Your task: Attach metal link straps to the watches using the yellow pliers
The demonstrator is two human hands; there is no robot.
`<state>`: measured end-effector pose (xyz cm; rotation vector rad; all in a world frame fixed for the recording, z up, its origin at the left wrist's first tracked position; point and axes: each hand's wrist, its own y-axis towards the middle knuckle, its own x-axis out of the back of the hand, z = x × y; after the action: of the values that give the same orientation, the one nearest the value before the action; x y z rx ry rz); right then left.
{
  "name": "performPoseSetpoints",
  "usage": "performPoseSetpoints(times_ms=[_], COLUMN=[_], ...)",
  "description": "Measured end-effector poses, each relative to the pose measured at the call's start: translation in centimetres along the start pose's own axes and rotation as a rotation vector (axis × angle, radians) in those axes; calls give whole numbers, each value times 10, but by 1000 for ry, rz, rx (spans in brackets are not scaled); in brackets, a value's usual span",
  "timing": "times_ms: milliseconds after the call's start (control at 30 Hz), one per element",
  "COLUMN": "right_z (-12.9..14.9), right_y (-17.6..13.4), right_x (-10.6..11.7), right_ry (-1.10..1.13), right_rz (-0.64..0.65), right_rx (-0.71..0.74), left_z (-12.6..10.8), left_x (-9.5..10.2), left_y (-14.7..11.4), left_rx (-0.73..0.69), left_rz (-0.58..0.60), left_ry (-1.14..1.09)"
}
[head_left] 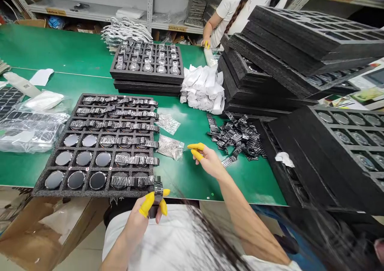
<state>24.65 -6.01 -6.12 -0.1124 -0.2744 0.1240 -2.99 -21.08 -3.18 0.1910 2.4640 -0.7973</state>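
Near seven o'clock of the head view, left hand (141, 215): closed in a pinch, yellow finger covers on its tips, gripping a metal band.
Metal band (158, 188): dark, links upright in the left hand, just off the tray's near right corner; whether a watch face is joined to it cannot be told.
Right hand (211, 163): near five o'clock, close to centre; thumb and forefinger drawn near each other, whether shut on a tiny part cannot be told.
Bag of pins (170, 147): clear, at nine o'clock from the right fingertips, just beside them.
Second bag (168, 123): clear, also of thin silver pieces, at twelve o'clock from the first.
Tray (51, 165): black foam, nine o'clock; banded watches in the far rows and the near right.
Bare watch faces (85, 158): eight, at the tray's seven-to-nine-o'clock side.
Pile of bands (240, 137): loose, three o'clock.
Band step in hand: judged to be fitting bands to watch faces, the right hand at the pin stage.
Pin, next move: seems to call for a fine fingertip pinch, the left hand holding the band steady.
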Motion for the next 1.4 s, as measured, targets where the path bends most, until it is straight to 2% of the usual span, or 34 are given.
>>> performPoseSetpoints(times_ms=[133, 200, 333, 400, 433, 533, 633, 900, 1167, 1267, 1400], right_z=[11, 20, 31, 31, 30, 29, 32, 27, 16, 18, 26], right_y=[-37, -61, -93, -98, -99, -100, -102, -106, -112, -112, -110], right_x=[-34, -57, -94, -105, -108, -111, -112, -119, -120, -118, -112], right_ry=[139, 142, 90, 110, 123, 146, 163, 241, 191, 130, 127], right_rz=[-93, -115, -92, -150, -193, -282, -255, -170, -129, -156, -199], right_rx=[68, 154, 553, 717, 755, 777, 773, 726, 561, 597, 737], left_z=[7, 10, 9, 6, 4, 4, 8, 14, 12, 12, 10], left_x=[-6, -9, -10, -9, -9, -8, -9, -10, -7, -6, -5], left_y=[1, 1, -1, -3, -4, -4, -3, -6, -7, -7, -7], left_rx=[-72, -90, -93, -96, -88, -9, 21, -21, -16, -11, 5], left_rz=[-2, 8, 36, 37, 38, 71, 76, 29, 85, 87, 86], left_ry=[-104, -126, -138, -157, -178, -274, -327, -160, -172, -170, -155])
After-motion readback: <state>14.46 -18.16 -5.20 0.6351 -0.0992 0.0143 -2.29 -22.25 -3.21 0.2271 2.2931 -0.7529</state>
